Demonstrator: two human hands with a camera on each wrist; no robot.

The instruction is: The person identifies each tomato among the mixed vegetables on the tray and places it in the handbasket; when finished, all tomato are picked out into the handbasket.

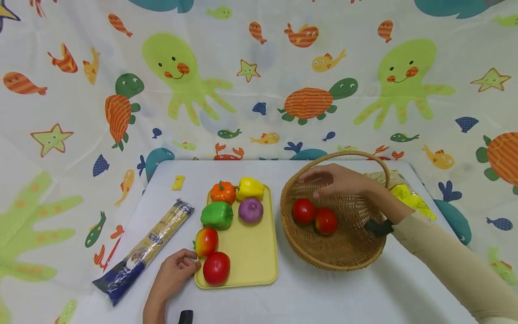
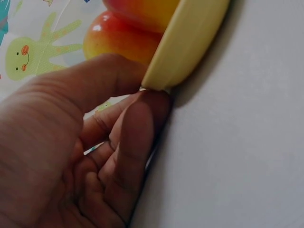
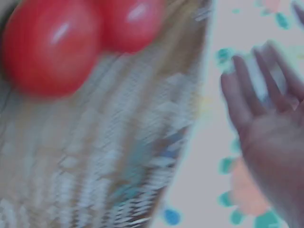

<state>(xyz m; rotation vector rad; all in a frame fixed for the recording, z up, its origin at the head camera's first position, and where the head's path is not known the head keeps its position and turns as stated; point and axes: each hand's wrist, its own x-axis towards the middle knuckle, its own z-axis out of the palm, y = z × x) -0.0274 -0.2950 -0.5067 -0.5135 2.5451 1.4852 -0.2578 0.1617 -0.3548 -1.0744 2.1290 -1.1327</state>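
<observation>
My left hand [image 1: 174, 273] pinches the left edge of a yellow tray [image 1: 252, 252]; the left wrist view shows thumb and fingers at its rim [image 2: 187, 47]. On the tray lie a red tomato [image 1: 216, 268], a red-yellow fruit [image 1: 207, 241], a green bell pepper [image 1: 217, 214], a purple onion [image 1: 250, 210], a small orange pumpkin [image 1: 223, 192] and a yellow bell pepper [image 1: 249, 188]. Over the wicker basket [image 1: 352, 245], my right hand [image 1: 337, 181] is held with fingers extended and nothing in them. Two red tomatoes [image 1: 304, 211] sit inside; the right wrist view is blurred.
A long pasta packet [image 1: 147, 249] lies left of the tray, with a small yellow wrapper [image 1: 178, 182] beyond it. Behind the basket on the right is a yellow-and-clear bag [image 1: 408, 193]. The basket's handle [image 1: 344, 154] arches above the right forearm. A sea-animal curtain [image 1: 259, 90] hangs behind.
</observation>
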